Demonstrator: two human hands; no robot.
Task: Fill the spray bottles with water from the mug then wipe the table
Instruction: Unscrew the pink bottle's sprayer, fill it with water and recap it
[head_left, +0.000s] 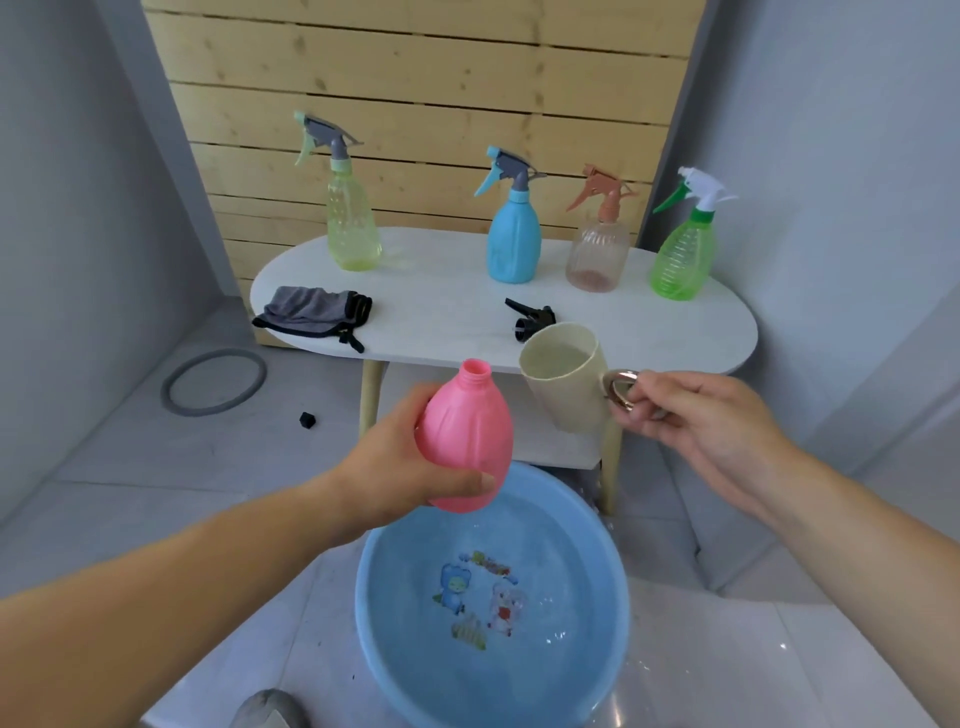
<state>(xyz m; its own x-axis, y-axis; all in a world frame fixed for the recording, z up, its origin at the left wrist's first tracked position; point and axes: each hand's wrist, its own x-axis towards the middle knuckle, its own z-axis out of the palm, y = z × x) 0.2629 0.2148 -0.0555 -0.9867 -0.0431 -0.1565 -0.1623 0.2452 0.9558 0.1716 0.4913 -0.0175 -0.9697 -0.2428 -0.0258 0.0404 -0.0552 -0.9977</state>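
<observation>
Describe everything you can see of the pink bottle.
The pink bottle looks like opaque plastic, with a fluted, egg-shaped body and a short threaded neck. Its mouth is open: no spray head is on it. It is held in the air, neck up and leaning slightly right, above the far rim of the blue basin. The left hand grips its lower body. The mug is close beside its neck.

The left arm (182, 587) extends from 8 o'clock, its left hand (410, 457) wrapped round the pink bottle (467, 431), thumb in front. The right arm (857, 519) extends from 4 o'clock, its right hand (696, 421) pinching the mug (566, 384) by the handle.
</observation>
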